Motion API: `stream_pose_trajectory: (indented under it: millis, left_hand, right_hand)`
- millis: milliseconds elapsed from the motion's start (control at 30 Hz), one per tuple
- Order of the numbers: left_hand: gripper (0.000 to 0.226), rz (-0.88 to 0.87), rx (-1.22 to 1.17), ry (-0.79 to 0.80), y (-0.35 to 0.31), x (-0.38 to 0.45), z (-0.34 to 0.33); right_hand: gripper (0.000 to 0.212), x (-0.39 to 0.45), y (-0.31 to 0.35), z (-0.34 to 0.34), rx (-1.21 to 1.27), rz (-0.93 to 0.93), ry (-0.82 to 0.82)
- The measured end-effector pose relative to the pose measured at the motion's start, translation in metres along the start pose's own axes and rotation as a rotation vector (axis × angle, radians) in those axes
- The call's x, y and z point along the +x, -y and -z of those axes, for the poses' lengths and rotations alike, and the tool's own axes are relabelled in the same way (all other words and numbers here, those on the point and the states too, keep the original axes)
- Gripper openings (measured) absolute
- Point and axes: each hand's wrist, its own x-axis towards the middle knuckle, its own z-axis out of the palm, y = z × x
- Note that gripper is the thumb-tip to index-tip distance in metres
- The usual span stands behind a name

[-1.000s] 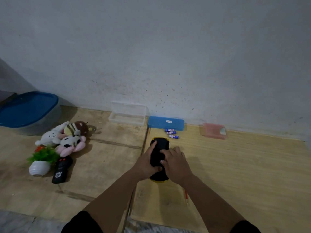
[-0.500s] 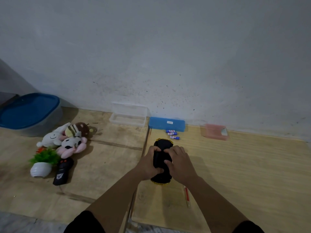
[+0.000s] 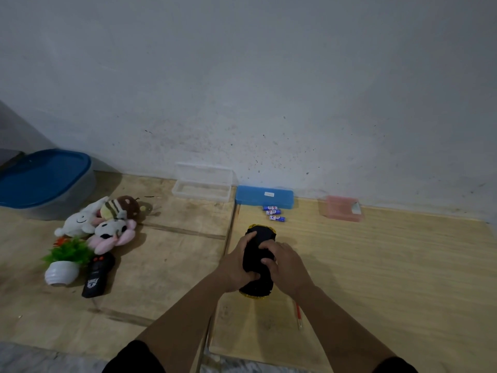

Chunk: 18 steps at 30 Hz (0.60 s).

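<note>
Grip is 2-handed: left hand [image 3: 236,265] and right hand [image 3: 287,267] curl round the black-and-yellow toy [image 3: 258,238] on the wooden board [image 3: 376,265], near 3 batteries [image 3: 273,212]. Likely opening its battery cover; next needs firm thumb pressure.

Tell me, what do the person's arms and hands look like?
Black sleeves stop high up: left sleeve, right sleeve. Past them all is bare: the left hand and right hand wear no gloves, and no watch or rings show.
</note>
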Motion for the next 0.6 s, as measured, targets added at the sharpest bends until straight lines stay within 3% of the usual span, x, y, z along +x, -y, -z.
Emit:
stream_pose_trajectory:
  millis: [200,367,600]
  left_hand:
    - [0.100,0.030,0.006,0.083,0.002,0.004,-0.004]
    - [0.104,0.059,-0.032,0.072,-0.001,0.014,-0.011]
    - [0.100,0.078,-0.074,0.100,-0.001,0.028,-0.030]
  right_hand:
    - [0.038,-0.001,-0.005,0.003,0.113,-0.042,0.002]
    - [0.040,-0.006,-0.030,0.025,0.130,-0.164,-0.146]
    - [0.037,-0.054,-0.106,0.033,-0.015,-0.454,-0.046]
